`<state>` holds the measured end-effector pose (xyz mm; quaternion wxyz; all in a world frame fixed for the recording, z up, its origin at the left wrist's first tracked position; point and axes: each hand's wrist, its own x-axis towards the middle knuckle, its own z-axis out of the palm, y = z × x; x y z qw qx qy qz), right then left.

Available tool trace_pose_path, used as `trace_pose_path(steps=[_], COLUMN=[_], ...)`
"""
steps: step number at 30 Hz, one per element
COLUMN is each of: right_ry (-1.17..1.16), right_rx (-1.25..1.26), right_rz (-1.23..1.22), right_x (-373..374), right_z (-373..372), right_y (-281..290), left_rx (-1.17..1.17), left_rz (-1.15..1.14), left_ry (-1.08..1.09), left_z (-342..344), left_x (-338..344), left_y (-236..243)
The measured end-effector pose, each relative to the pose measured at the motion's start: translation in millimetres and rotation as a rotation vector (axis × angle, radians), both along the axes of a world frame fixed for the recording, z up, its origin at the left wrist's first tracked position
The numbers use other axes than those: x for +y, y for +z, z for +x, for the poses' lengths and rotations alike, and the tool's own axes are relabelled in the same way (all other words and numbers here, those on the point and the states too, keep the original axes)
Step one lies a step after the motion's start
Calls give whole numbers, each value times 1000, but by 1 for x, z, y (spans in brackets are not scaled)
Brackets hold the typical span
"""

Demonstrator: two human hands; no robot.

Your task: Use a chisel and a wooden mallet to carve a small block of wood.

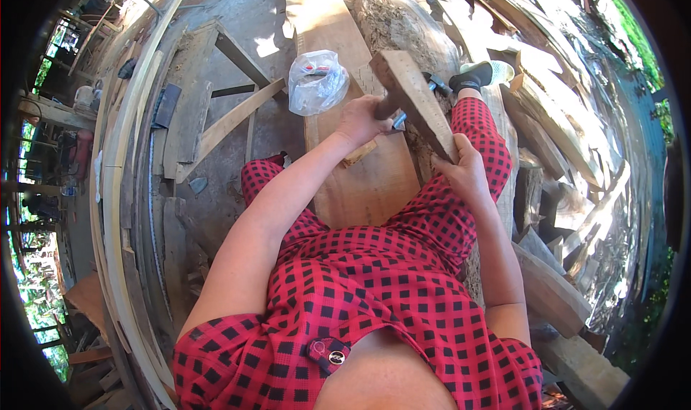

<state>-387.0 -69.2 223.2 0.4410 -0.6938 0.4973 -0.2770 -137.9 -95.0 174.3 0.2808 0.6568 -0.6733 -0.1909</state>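
A long, squared wooden block is held up at a slant in front of me, above a broad plank. My right hand is closed on its lower end. Beside the block's middle, my left hand has its fingers wrapped round a dark, rounded part that sticks out toward it. Whether that part belongs to the block, I cannot tell. A small shiny bluish metal piece shows by the left fingertips. Below that hand a short wood offcut lies on the plank.
A clear plastic bag with a ring-shaped item inside sits on the plank. A dark tool lies near my shoe. Split timber is heaped on the right. Long wooden strips and a wooden frame stand left.
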Motion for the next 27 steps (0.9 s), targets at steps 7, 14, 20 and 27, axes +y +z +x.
trace_pose_path(steps=[7,14,20,27], right_ry=[-146,-93,-85,-97], right_rx=[-309,-220,-232,-194], right_rz=[289,605,630,633], right_x=[12,25,22,23], right_z=[13,38,47,46], right_y=[-14,-60,-69,-76], left_rx=[606,1207,1371,1368], left_rz=[-151,-109,-175,-155], left_ry=[282,599,634,600], left_z=[56,99,100,98], left_x=[51,121,136,137], left_y=[-31,-64,-77,-78])
